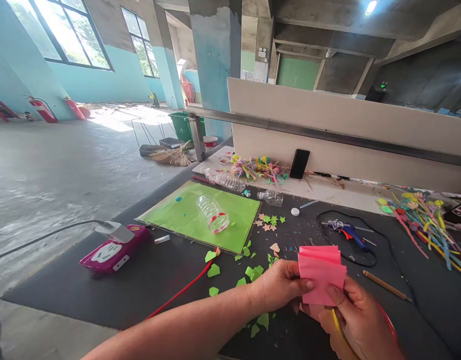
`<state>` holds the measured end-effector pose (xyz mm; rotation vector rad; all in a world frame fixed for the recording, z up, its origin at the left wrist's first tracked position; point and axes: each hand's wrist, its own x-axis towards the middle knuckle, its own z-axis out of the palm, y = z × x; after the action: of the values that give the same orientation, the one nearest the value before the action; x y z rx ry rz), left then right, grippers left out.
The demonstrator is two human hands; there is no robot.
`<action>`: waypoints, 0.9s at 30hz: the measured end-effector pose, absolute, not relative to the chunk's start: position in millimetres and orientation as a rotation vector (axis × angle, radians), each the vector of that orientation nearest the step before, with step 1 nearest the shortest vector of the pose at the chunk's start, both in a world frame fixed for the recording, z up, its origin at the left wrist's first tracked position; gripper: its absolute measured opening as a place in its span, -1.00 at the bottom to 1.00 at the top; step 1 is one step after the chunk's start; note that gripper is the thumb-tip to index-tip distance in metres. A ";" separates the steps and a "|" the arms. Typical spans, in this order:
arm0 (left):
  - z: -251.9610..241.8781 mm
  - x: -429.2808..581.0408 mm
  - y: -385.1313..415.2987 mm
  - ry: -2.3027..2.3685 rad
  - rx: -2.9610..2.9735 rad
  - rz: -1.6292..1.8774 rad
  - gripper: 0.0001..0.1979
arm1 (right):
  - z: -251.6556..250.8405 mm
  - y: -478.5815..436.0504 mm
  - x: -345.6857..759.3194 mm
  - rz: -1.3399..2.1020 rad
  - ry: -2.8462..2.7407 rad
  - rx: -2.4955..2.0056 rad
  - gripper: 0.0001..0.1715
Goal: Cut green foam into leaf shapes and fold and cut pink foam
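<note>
A folded stack of pink paper (322,277) is held up between my two hands, its layers fanned slightly at the top. My left hand (285,285) pinches its left edge between thumb and fingers. On the lower right, my right hand (360,312) presses its thumb against the paper. A yellow curved strip (343,332) and a red curved edge show around my right hand; I cannot tell what they belong to. Below the stack hangs a peach-coloured piece of paper (330,330). Green paper scraps (255,272) lie beside my left wrist.
A cut clear bottle (213,215) lies on a green mat (170,212). Small paper stars (267,220) sit near its right edge. A blue glue gun (352,236), a brown pencil (387,286) and coloured stems (425,225) are at right. A purple power strip (115,250) is at left.
</note>
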<state>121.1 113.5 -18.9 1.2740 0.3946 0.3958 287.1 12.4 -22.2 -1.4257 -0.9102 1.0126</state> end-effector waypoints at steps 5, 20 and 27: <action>-21.0 121.9 112.5 0.319 1.230 0.383 -0.52 | -23.6 12.6 288.1 0.960 -0.926 -1.478 -0.61; -17.0 109.0 119.3 -0.007 1.257 -0.206 -0.40 | -5.2 84.7 301.6 0.426 -1.529 -1.671 -0.85; -47.0 115.8 125.5 0.002 1.286 -0.130 -0.39 | -26.1 173.9 287.2 0.001 -2.180 -1.465 -0.56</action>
<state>115.8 125.5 -47.0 1.2861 0.0016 -0.1298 287.2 173.9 -26.1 -1.4651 -2.1798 0.0010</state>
